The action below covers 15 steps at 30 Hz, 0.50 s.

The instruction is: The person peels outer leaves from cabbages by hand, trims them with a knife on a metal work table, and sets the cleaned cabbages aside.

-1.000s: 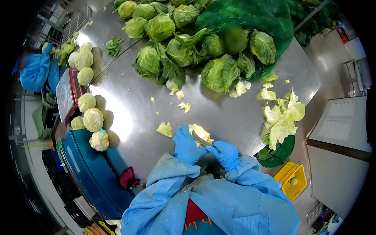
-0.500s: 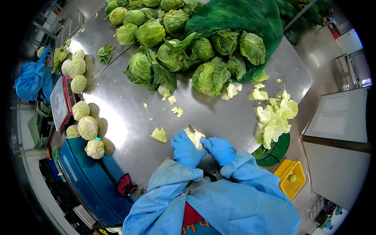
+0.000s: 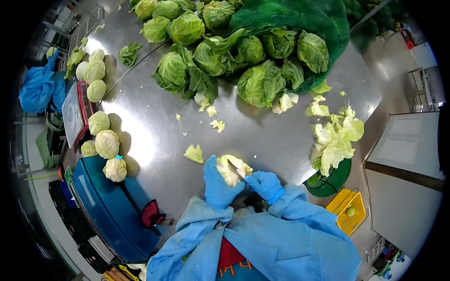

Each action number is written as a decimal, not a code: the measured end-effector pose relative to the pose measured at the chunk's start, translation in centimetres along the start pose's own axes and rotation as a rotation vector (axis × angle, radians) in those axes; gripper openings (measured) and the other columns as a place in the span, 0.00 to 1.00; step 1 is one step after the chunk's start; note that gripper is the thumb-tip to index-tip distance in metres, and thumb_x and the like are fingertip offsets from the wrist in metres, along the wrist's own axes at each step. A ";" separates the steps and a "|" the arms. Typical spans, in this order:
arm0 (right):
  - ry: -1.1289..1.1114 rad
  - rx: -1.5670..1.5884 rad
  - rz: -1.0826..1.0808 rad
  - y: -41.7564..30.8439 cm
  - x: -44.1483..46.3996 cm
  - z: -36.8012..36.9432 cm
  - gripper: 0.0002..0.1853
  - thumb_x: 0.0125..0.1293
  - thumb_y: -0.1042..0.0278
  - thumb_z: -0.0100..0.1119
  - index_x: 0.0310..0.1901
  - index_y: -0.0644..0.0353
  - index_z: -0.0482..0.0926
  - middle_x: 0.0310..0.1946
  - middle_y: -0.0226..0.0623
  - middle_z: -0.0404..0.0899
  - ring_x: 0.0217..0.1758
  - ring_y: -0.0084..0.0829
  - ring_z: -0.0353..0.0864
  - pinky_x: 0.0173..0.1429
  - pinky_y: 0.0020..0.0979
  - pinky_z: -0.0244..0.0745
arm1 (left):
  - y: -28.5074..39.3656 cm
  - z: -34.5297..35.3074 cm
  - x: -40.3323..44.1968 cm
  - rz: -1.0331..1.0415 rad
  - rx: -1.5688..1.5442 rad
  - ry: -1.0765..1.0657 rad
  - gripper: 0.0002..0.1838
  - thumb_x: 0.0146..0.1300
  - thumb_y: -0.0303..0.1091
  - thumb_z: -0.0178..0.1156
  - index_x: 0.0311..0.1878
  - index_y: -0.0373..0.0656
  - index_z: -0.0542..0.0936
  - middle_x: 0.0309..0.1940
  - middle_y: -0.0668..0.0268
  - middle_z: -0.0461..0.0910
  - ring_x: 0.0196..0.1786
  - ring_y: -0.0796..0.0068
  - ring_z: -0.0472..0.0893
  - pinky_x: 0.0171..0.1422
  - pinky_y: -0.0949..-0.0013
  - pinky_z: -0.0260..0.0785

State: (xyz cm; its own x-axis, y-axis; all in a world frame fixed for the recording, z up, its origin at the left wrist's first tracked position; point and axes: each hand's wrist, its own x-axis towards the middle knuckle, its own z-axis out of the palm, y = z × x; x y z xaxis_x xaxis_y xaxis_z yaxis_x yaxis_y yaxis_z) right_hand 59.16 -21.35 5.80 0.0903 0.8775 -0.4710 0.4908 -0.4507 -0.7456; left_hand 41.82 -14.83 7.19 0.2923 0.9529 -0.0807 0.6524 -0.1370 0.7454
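A pale, trimmed cabbage (image 3: pixel 227 171) rests in my left hand (image 3: pixel 217 186), whose blue-gloved fingers curve round its left side and underside. My right hand (image 3: pixel 266 185), also in a blue glove, is closed on a knife (image 3: pixel 237 169); the blade lies against the upper right of the cabbage, and the handle is hidden in my fingers. Just beyond my left hand lies a loose leaf piece (image 3: pixel 193 153) on the metal table (image 3: pixel 262 140).
Green cabbages (image 3: pixel 211 58) and a green net bag (image 3: pixel 290 18) lie at the back. Trimmed cabbages (image 3: pixel 107 144) line the left side beside a scale (image 3: pixel 75 114). Loose leaves (image 3: pixel 337 138) overhang the right edge above a yellow crate (image 3: pixel 347 211). A co-worker's blue sleeve (image 3: pixel 36 89) shows far left.
The knife blade has shifted on the cabbage, now showing across its upper right. My left fingers have spread toward its left side, uncovering more of it. The camera view has shifted slightly.
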 end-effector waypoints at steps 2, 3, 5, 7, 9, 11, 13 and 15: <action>0.022 -0.134 -0.081 0.6 0.3 0.7 0.31 0.66 0.31 0.46 0.31 0.55 0.82 0.26 0.41 0.81 0.31 0.46 0.81 0.38 0.44 0.75 | -0.1 -0.1 0.1 -0.017 0.008 -0.037 0.58 0.37 0.43 0.79 0.67 0.29 0.54 0.58 0.46 0.62 0.61 0.50 0.67 0.67 0.56 0.62; 0.015 -0.140 -0.117 0.9 0.6 0.8 0.31 0.67 0.32 0.45 0.31 0.55 0.82 0.26 0.41 0.81 0.31 0.46 0.81 0.37 0.44 0.75 | -0.4 0.0 0.1 -0.025 0.006 -0.041 0.58 0.36 0.43 0.79 0.67 0.29 0.54 0.58 0.46 0.62 0.61 0.51 0.67 0.66 0.56 0.63; 0.003 -0.153 -0.187 1.5 1.5 0.6 0.31 0.68 0.33 0.45 0.30 0.55 0.82 0.26 0.41 0.81 0.31 0.47 0.81 0.37 0.45 0.75 | -0.3 0.2 0.1 -0.050 0.003 -0.043 0.57 0.36 0.43 0.79 0.66 0.29 0.56 0.58 0.47 0.63 0.60 0.51 0.68 0.66 0.55 0.63; 0.003 -0.145 -0.217 1.9 2.2 0.3 0.30 0.67 0.34 0.45 0.29 0.54 0.82 0.26 0.41 0.81 0.31 0.47 0.81 0.37 0.45 0.75 | 0.1 0.4 0.4 -0.089 0.003 -0.030 0.56 0.35 0.44 0.79 0.65 0.30 0.57 0.58 0.47 0.63 0.60 0.52 0.68 0.65 0.54 0.64; -0.023 -0.163 -0.231 1.8 2.9 -0.2 0.31 0.68 0.33 0.44 0.28 0.54 0.82 0.26 0.41 0.81 0.31 0.47 0.81 0.38 0.44 0.75 | -0.7 0.9 0.4 -0.027 -0.002 -0.042 0.58 0.34 0.48 0.79 0.66 0.32 0.57 0.59 0.46 0.62 0.61 0.47 0.66 0.65 0.50 0.62; -0.066 -0.209 -0.226 1.6 3.7 -0.7 0.32 0.68 0.33 0.42 0.28 0.54 0.82 0.26 0.41 0.81 0.30 0.48 0.81 0.39 0.44 0.75 | -1.0 1.2 0.2 -0.028 0.017 -0.048 0.60 0.34 0.51 0.79 0.67 0.32 0.57 0.60 0.45 0.62 0.61 0.44 0.65 0.65 0.48 0.61; -0.091 -0.191 -0.145 0.6 3.8 -1.0 0.33 0.68 0.31 0.40 0.28 0.53 0.83 0.25 0.41 0.81 0.30 0.48 0.81 0.40 0.44 0.75 | -0.1 1.2 0.6 -0.089 0.059 -0.047 0.60 0.34 0.51 0.78 0.67 0.32 0.57 0.60 0.45 0.61 0.61 0.43 0.65 0.65 0.48 0.61; -0.113 -0.177 -0.052 -0.4 3.9 -1.2 0.34 0.68 0.30 0.38 0.29 0.53 0.83 0.25 0.41 0.81 0.31 0.48 0.81 0.41 0.44 0.75 | 1.2 0.8 1.0 -0.132 0.096 -0.068 0.59 0.34 0.51 0.78 0.67 0.32 0.57 0.60 0.45 0.61 0.60 0.43 0.66 0.64 0.48 0.62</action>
State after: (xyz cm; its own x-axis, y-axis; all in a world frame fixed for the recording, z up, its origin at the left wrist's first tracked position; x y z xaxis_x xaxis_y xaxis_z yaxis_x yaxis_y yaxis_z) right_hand 60.32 -17.54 4.81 -0.0320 0.8705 -0.4912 0.6378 -0.3606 -0.6806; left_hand 43.48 -14.23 7.44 0.2441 0.9444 -0.2202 0.7510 -0.0404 0.6591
